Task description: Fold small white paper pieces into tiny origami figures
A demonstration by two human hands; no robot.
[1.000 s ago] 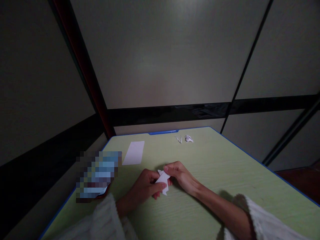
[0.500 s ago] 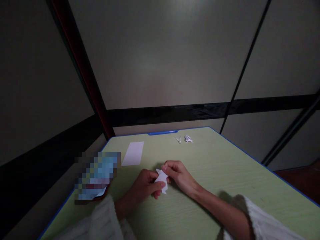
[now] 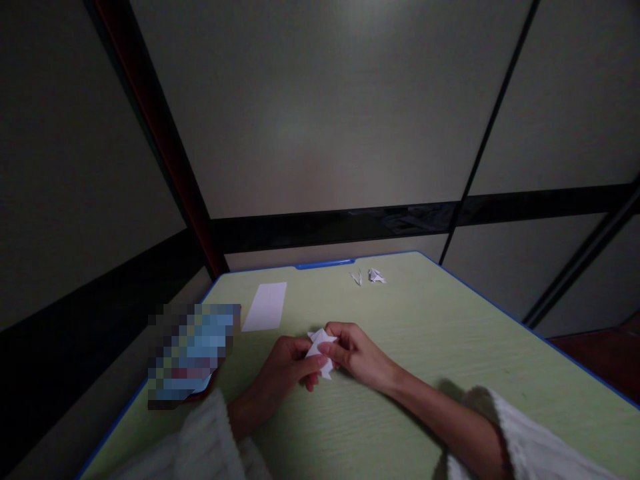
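While the left hand [image 3: 285, 363] and right hand [image 3: 357, 353] meet just above the green table [image 3: 450, 333], both pinch one small folded paper piece [image 3: 320, 348] between thumb and fingertips, the hands close together and touching it from either side. The piece already shows several creases and pointed flaps, so the folding looks well along, though probably not finished. Beyond the hands, a flat white sheet [image 3: 265, 307] lies unfolded, and two tiny folded figures [image 3: 373, 275] sit near the far edge. A blurred object [image 3: 193, 350] rests at the left edge.
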